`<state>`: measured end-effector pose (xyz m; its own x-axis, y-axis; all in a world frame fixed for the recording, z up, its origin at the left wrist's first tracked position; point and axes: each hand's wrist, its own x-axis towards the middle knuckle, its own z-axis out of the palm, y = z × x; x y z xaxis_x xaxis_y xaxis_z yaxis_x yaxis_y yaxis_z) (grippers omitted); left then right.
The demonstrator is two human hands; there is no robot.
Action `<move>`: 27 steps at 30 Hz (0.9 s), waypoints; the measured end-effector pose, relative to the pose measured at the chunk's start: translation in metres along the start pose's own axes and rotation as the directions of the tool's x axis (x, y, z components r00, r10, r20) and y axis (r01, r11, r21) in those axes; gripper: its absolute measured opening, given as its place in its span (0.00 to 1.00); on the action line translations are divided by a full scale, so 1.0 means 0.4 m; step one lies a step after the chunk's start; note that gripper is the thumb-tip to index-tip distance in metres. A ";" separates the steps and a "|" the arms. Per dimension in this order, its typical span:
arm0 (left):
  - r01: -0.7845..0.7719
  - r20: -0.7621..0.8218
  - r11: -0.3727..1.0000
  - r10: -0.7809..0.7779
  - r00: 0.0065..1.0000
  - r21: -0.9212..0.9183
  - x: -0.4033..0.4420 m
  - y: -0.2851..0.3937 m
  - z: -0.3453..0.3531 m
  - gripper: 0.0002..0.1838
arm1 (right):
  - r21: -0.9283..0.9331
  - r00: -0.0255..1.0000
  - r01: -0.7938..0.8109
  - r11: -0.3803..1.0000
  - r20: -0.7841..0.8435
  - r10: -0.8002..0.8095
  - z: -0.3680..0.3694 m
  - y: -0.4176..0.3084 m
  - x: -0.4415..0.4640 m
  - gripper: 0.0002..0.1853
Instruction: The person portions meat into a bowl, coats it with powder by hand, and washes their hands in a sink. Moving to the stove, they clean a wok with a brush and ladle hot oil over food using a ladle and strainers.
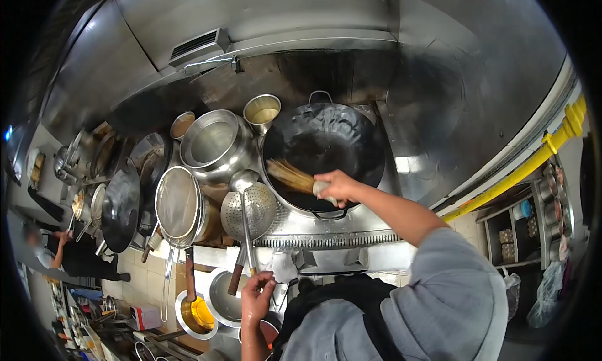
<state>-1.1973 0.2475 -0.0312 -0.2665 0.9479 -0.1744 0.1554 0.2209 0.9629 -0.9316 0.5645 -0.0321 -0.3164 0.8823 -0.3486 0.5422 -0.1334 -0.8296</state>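
From the head view, the right hand [337, 188] held a brush [298, 179] in a wok [298, 132].
Its fingers were wrapped round the brush's handle, bristles by the wok's left rim, near the worktop's [326, 226] right end. Past the worktop's front edge, the left hand [257, 296] had curled fingers beside the handle end of a ladle [243, 181]; whether they gripped it could not be told.

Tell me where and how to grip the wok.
Best by the near loop of the wok, coming from the person's side: it juts from the rim toward the body, so it should hook easily. The far loop sits by the wall, across the wide bowl, likely a harder reach. The right hand, gripping the brush, is close by.
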 end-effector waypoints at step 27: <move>-0.012 0.103 0.996 0.003 0.995 0.085 -0.078 0.033 0.032 0.15 | -0.319 0.965 -0.171 0.932 0.135 0.223 -0.061 -0.046 -0.003 0.30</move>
<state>-1.1748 0.2237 -0.0157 -0.1665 0.9672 -0.1921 0.2384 0.2285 0.9439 -0.9221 0.5768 -0.0058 -0.2898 0.7607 -0.5809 0.8079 -0.1310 -0.5746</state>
